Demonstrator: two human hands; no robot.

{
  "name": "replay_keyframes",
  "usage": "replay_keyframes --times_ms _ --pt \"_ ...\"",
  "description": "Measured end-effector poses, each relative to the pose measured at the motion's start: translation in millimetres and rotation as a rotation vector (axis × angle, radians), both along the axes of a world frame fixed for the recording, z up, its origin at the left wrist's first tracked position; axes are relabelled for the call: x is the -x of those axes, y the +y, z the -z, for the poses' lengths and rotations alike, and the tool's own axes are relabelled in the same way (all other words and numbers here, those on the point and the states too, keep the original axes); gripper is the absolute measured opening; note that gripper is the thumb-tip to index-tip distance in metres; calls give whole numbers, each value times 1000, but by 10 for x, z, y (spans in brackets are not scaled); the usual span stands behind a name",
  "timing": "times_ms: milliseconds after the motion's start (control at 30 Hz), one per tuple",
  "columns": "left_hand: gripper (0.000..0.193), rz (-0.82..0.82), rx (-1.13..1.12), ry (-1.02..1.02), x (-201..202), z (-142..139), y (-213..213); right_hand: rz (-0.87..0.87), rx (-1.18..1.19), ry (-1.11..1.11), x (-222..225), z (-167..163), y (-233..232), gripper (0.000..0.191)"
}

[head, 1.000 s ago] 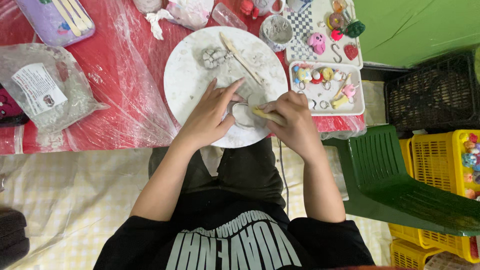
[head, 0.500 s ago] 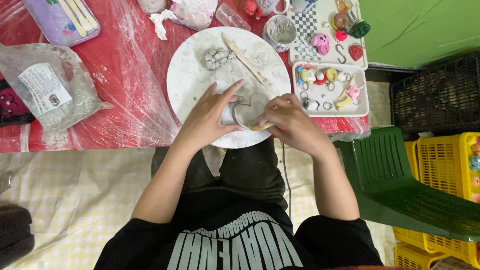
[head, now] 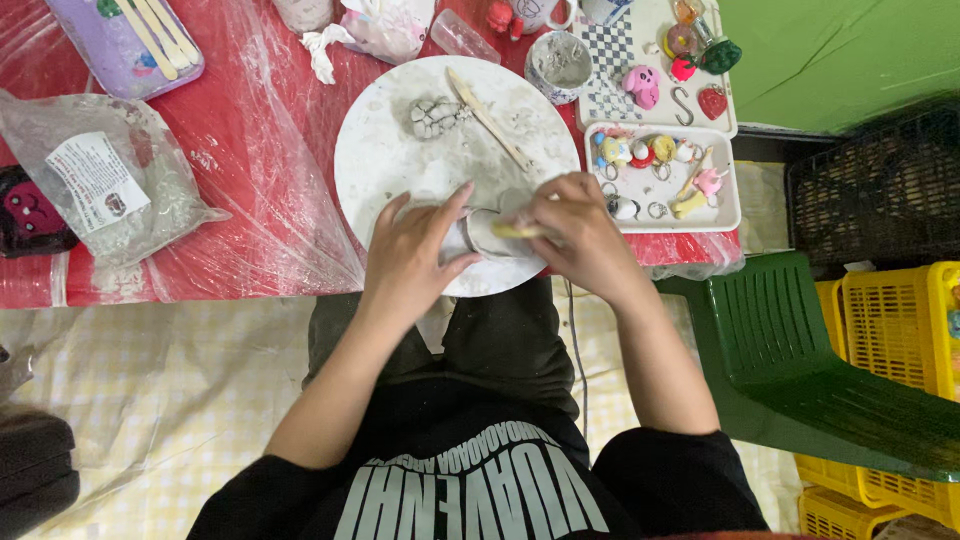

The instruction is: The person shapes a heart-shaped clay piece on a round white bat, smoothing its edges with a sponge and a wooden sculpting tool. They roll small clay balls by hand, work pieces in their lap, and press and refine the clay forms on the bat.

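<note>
Head view: the person sits at a worktop [head: 260, 180] covered with red cloth under clear plastic, and both hands meet at the near edge of a round white board [head: 400, 150]. The left hand [head: 412, 255] cups a small grey clay piece [head: 478, 232], fingers curled around its left side, thumb stretched toward the right. The right hand [head: 578, 232] is closed around a short pale yellowish tool [head: 512, 230], whose tip touches the clay piece between the two hands.

Farther back on the board lies a small lump of grey clay [head: 436, 117] with a scored surface, and just right of it a long wooden stick [head: 488, 118] lies at a slant. Beyond the board's far right edge stands a small cup [head: 558, 62] smeared with grey. Right of the board sits a white tray [head: 722, 205] of small coloured figures, with a checked sheet [head: 612, 60] and more little figures behind it. On the left of the worktop lies a clear bag [head: 150, 200] of grey clay with a white label, and at the far left a lilac tray [head: 110, 55] holds wooden sticks. A green plastic chair [head: 800, 360] stands to the person's right, with yellow crates [head: 890, 320] beyond it.
</note>
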State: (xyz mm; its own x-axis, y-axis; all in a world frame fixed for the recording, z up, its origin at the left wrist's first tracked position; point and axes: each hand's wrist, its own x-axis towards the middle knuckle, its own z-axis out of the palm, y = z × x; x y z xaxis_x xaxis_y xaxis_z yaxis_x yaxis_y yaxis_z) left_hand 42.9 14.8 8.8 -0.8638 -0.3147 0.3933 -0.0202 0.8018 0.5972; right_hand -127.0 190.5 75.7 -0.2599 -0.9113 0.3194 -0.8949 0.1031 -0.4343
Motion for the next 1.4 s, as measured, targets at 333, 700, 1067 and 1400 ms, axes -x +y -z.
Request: replay_keyframes --times_ms 333,700,1067,1400 --pt "76 -173 -122 166 -302 125 600 -85 28 2 -264 177 -162 33" --pt "81 -154 -172 132 -179 137 449 -66 62 104 -364 62 -330 31" --pt "79 -80 -221 162 -145 28 238 -83 21 75 -158 -49 -63 28" --pt "59 5 -234 141 -6 -67 -18 -84 174 16 293 -200 -281 29"
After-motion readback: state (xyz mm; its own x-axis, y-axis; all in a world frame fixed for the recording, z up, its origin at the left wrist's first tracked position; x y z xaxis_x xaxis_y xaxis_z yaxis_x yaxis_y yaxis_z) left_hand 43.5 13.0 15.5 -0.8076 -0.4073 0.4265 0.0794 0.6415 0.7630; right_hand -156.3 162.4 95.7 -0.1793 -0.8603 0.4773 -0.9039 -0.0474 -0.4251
